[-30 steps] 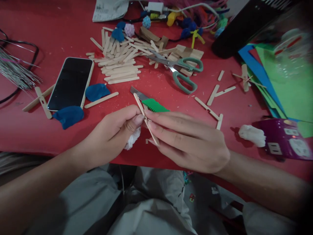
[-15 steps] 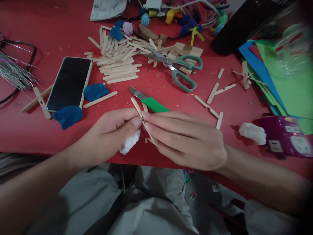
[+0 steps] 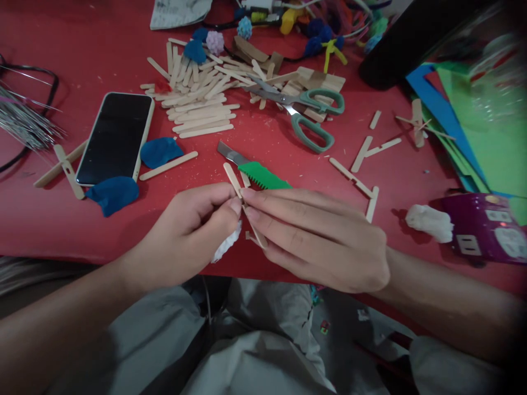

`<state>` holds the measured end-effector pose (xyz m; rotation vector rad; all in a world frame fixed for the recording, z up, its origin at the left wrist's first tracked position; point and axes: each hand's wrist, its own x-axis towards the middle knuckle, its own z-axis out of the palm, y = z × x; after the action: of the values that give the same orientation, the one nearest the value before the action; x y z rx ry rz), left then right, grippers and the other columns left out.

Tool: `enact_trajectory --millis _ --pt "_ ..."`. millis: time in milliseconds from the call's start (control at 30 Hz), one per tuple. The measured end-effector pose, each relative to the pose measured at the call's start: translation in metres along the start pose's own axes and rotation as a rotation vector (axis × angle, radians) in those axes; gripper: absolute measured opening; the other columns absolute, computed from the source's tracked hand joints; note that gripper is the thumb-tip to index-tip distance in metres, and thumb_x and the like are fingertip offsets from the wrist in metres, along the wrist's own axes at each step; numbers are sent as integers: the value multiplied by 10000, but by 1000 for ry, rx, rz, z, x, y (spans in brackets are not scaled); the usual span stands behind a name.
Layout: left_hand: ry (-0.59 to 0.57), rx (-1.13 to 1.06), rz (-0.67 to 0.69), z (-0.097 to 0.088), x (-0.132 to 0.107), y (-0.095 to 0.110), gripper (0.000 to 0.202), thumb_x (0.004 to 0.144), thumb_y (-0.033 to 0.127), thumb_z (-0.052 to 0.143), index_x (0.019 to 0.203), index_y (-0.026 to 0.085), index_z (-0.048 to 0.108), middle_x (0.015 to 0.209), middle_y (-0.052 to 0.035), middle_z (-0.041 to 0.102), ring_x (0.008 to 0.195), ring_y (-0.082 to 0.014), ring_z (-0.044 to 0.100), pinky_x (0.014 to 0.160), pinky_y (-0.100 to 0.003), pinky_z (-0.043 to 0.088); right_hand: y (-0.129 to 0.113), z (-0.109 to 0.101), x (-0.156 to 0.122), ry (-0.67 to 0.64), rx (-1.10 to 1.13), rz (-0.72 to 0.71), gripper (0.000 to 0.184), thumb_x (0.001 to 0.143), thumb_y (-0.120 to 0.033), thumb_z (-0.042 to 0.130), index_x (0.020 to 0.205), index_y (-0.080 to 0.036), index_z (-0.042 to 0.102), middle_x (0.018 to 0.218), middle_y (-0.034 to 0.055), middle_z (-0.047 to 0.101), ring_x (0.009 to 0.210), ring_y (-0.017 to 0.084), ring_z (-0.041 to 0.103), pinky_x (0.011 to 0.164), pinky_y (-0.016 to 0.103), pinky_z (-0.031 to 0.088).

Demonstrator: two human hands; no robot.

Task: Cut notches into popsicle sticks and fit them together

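Both of my hands meet over the red table, pinching one wooden craft stick (image 3: 233,178) that slants between them. My left hand (image 3: 193,230) is closed, thumb and forefinger gripping the stick near its middle. Fingertips of my right hand (image 3: 317,236) press on the same spot from the other side; the stick's lower part shows below them. What lies exactly between the fingertips is hidden. A crumpled white tissue (image 3: 227,244) shows under my left hand. Just beyond the fingers lies a green-handled craft knife (image 3: 263,175), blade to the left, with a short stick piece (image 3: 245,179) beside it.
Behind are a pile of craft sticks (image 3: 201,112) and open scissors (image 3: 315,134). A phone (image 3: 115,137) and blue scraps (image 3: 113,196) lie left. Notched sticks (image 3: 349,176), a white wad (image 3: 429,222), a purple power socket (image 3: 486,225), coloured paper (image 3: 481,131) and a black cylinder (image 3: 382,66) are right.
Both hands keep their pinch on the craft stick, shifting very slightly. Less of the white tissue shows beneath my left hand. The view has moved a little.
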<state>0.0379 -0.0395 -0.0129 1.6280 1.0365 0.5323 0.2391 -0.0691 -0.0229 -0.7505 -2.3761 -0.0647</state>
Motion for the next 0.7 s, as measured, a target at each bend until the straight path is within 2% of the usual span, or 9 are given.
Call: enact_trajectory --millis 133,300,500,700 --pt "17 11 15 5 1 -1 220 910 251 421 719 191 512 612 28 542 539 -79 471 466 -179 420 -1 1 -1 -4 -16 2 170 903 -111 639 1067 -116 683 1134 158 743 1090 211 709 1001 312 605" --pt "63 82 23 10 2 1 243 904 211 399 668 199 454 536 53 448 473 -64 397 404 -176 337 -1 4 -2 8 9 9 194 874 -105 667 1066 -78 685 1114 176 748 1066 240 720 985 336 616" --pt "125 246 67 13 1 -1 266 926 219 400 661 207 420 531 59 411 489 -72 385 428 -195 315 -2 7 -2 54 81 93 269 880 -84 636 1131 -167 684 1170 112 740 1080 222 715 968 353 625" --pt "127 402 173 9 3 -7 219 903 185 420 688 211 386 543 73 420 479 -67 356 486 -218 312 -6 3 1 51 214 309 285 897 -95 620 1115 -250 715 1151 46 750 1044 202 731 928 345 640"
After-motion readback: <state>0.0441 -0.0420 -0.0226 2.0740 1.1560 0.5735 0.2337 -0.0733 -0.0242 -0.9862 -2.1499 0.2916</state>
